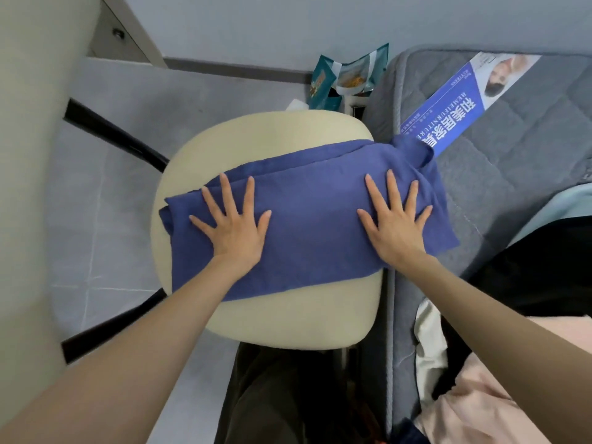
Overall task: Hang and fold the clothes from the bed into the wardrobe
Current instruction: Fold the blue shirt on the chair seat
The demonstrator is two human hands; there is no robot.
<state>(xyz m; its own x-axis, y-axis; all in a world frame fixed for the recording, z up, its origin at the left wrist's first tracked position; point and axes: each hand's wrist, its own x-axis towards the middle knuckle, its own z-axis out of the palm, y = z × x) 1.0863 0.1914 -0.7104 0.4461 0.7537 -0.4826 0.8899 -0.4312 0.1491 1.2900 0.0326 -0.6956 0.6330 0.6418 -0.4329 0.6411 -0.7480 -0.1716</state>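
A blue garment (307, 216), folded into a wide band, lies across a cream chair seat (256, 136), its right end reaching onto the grey mattress (512, 149). My left hand (234, 225) rests flat on the left part of the blue garment, fingers spread. My right hand (395, 222) lies flat on the right part, fingers spread too. Neither hand grips the cloth. On the bed at the right lie a black garment (538, 270), a pale blue one (563, 203), a white one (427, 354) and a pink one (487, 405).
A blue printed label (455, 100) lies on the mattress. Teal snack bags (342, 78) stand on the floor beyond the chair. A pale panel (28, 155) and black chair legs (112, 129) are at the left over grey floor tiles.
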